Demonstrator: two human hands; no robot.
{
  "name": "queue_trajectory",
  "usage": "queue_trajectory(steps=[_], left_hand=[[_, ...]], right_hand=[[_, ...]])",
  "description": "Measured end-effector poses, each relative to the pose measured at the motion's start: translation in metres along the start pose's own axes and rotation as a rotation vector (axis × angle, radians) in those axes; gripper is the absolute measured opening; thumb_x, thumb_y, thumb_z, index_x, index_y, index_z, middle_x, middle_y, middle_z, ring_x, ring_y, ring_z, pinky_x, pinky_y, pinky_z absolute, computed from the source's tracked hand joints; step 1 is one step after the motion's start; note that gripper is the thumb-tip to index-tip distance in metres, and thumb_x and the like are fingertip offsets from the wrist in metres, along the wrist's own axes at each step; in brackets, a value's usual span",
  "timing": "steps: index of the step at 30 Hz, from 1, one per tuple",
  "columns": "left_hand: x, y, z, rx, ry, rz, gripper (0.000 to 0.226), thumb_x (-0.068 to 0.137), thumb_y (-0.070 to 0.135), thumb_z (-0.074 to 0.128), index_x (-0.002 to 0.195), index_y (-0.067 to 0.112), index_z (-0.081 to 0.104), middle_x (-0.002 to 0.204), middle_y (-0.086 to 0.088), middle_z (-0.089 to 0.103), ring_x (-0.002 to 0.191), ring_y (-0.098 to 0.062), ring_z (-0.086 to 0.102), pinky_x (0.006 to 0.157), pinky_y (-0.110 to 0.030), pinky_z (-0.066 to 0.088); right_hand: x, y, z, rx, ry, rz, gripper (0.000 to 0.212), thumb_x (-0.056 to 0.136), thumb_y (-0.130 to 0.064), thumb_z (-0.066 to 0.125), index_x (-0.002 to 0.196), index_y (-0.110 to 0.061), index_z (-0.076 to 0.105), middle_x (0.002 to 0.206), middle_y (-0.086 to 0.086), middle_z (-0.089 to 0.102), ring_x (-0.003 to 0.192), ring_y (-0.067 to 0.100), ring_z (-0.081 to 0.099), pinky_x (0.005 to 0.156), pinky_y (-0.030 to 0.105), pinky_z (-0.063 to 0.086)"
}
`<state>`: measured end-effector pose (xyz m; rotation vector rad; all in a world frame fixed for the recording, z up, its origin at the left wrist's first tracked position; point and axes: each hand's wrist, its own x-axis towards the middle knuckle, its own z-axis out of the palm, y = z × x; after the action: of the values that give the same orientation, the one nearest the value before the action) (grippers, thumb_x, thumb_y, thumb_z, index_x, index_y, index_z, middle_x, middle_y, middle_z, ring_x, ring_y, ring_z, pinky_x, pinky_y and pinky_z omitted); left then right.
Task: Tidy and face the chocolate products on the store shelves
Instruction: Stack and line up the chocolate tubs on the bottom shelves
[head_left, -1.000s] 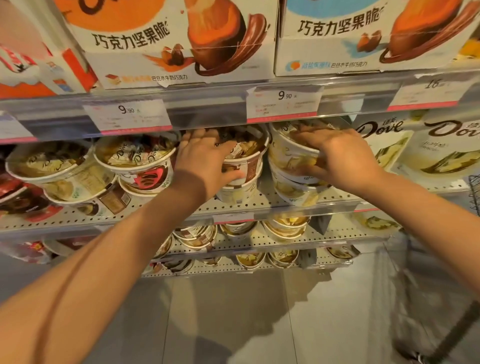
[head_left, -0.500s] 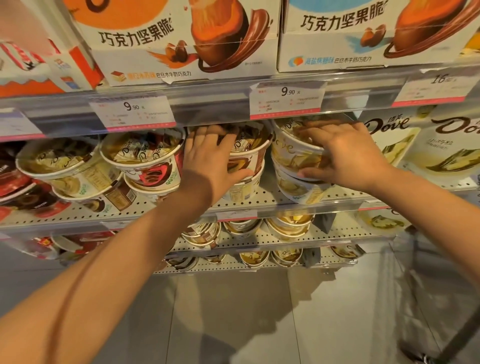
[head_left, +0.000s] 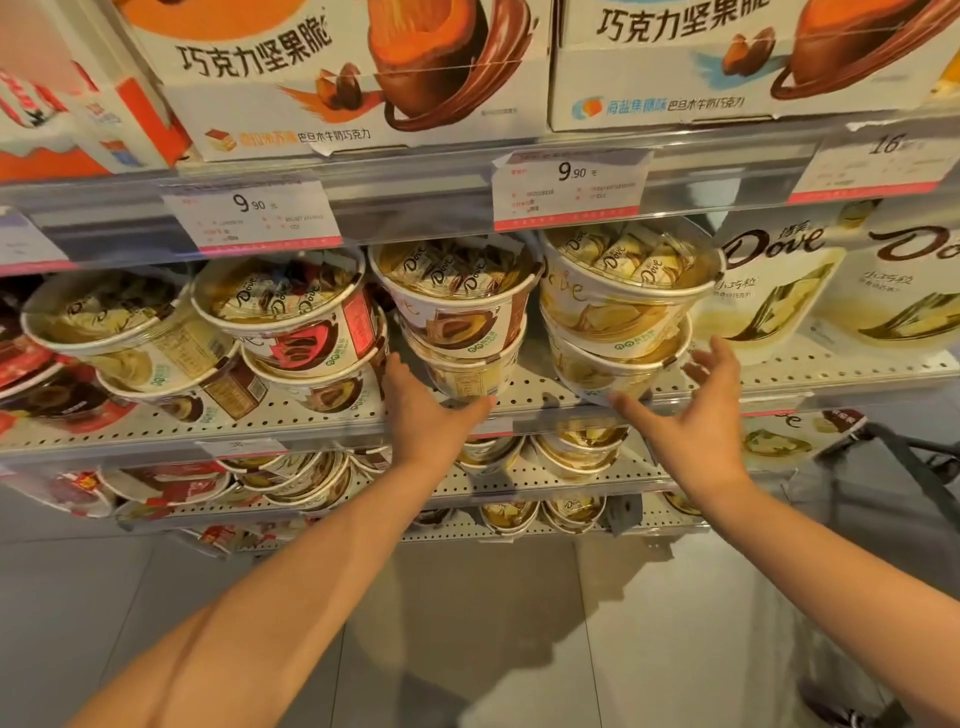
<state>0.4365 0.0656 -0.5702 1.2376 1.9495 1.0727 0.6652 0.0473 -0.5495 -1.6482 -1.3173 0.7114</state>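
Cream and brown tubs (head_left: 457, 306) with white rims, clear lids over gold and brown wrappers; pale yellow tubs (head_left: 618, 306) with gold swirls beside them. Red and brown swirl on a white tub (head_left: 306, 338) farther left. White bags (head_left: 769, 280) with brown script and a yellow-green ribbon pattern. White boxes (head_left: 332, 78) above, printed with orange, brown swirls and black characters. White price tags (head_left: 569, 189) edged in red. Perforated white shelf (head_left: 540, 389). Grey floor tiles (head_left: 493, 623).
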Motion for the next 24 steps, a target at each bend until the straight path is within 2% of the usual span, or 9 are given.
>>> queue_trajectory(steps=[4,6,7,10,13,16,21,22,24], left_hand=[[0.023,-0.005,0.018,-0.087,0.022,0.016,0.136,0.045,0.031,0.092,0.148,0.021,0.004,0.148,-0.003,0.035,0.136,-0.018,0.032,0.114,-0.036,0.026],[0.031,-0.006,0.021,-0.110,0.032,0.029,0.136,0.041,0.033,0.093,0.146,0.027,0.007,0.146,0.001,0.037,0.134,-0.016,0.035,0.113,-0.034,0.027],[0.031,-0.006,0.022,-0.117,0.039,0.037,0.132,0.041,0.032,0.093,0.145,0.025,0.012,0.141,0.004,0.041,0.130,-0.014,0.038,0.109,-0.029,0.029],[0.026,-0.005,0.028,-0.131,0.085,0.040,0.110,0.050,0.025,0.091,0.140,0.017,0.028,0.124,0.013,0.044,0.116,-0.004,0.041,0.100,-0.019,0.030],[0.021,-0.006,0.037,-0.150,0.148,0.038,0.097,0.053,0.027,0.089,0.135,0.016,0.037,0.131,0.004,0.051,0.121,-0.012,0.046,0.102,-0.024,0.036],[0.014,0.001,0.046,-0.190,0.201,0.065,0.083,0.059,0.020,0.087,0.130,0.011,0.045,0.128,-0.001,0.056,0.116,-0.011,0.051,0.095,-0.019,0.037],[0.003,0.005,0.061,-0.197,0.214,0.079,0.081,0.062,0.025,0.085,0.130,0.007,0.045,0.127,-0.007,0.057,0.119,-0.018,0.052,0.102,-0.035,0.042],[0.001,0.006,0.063,-0.190,0.215,0.066,0.081,0.063,0.024,0.085,0.130,0.006,0.044,0.128,-0.009,0.055,0.120,-0.020,0.051,0.103,-0.035,0.042],[-0.003,0.008,0.064,-0.172,0.204,0.072,0.080,0.065,0.019,0.082,0.132,0.006,0.040,0.131,-0.008,0.051,0.121,-0.019,0.048,0.102,-0.023,0.036]], right_hand=[[0.020,0.007,0.016,0.131,-0.065,-0.003,0.102,0.057,-0.020,0.088,0.138,-0.018,0.026,0.130,-0.006,0.045,0.119,0.005,0.042,0.098,0.017,0.033],[0.029,0.009,0.020,0.172,-0.058,-0.001,0.102,0.054,-0.017,0.089,0.136,-0.019,0.028,0.125,-0.008,0.048,0.114,0.003,0.045,0.093,0.012,0.035],[0.032,0.010,0.021,0.178,-0.049,0.003,0.101,0.053,-0.016,0.090,0.135,-0.018,0.029,0.123,-0.007,0.049,0.113,0.004,0.046,0.091,0.012,0.037],[0.040,0.013,0.018,0.139,-0.041,0.031,0.096,0.050,-0.017,0.091,0.128,-0.010,0.035,0.113,-0.006,0.051,0.107,0.008,0.050,0.088,0.018,0.039],[0.045,0.013,0.010,0.082,-0.066,0.041,0.090,0.053,-0.019,0.090,0.125,-0.007,0.037,0.109,-0.006,0.051,0.102,0.009,0.048,0.085,0.020,0.040],[0.055,0.015,0.004,0.060,-0.140,0.053,0.087,0.054,-0.020,0.089,0.124,-0.008,0.038,0.110,-0.004,0.052,0.104,0.012,0.050,0.089,0.026,0.044],[0.070,0.023,0.000,0.036,-0.227,0.034,0.092,0.052,-0.024,0.090,0.126,-0.011,0.036,0.118,0.002,0.053,0.112,0.017,0.050,0.099,0.039,0.044],[0.071,0.024,0.000,0.038,-0.232,0.028,0.093,0.052,-0.025,0.090,0.127,-0.011,0.036,0.120,0.003,0.052,0.113,0.017,0.050,0.100,0.040,0.044],[0.072,0.026,0.000,0.049,-0.240,0.024,0.095,0.052,-0.026,0.090,0.129,-0.011,0.035,0.121,0.003,0.052,0.114,0.017,0.049,0.101,0.040,0.043]])
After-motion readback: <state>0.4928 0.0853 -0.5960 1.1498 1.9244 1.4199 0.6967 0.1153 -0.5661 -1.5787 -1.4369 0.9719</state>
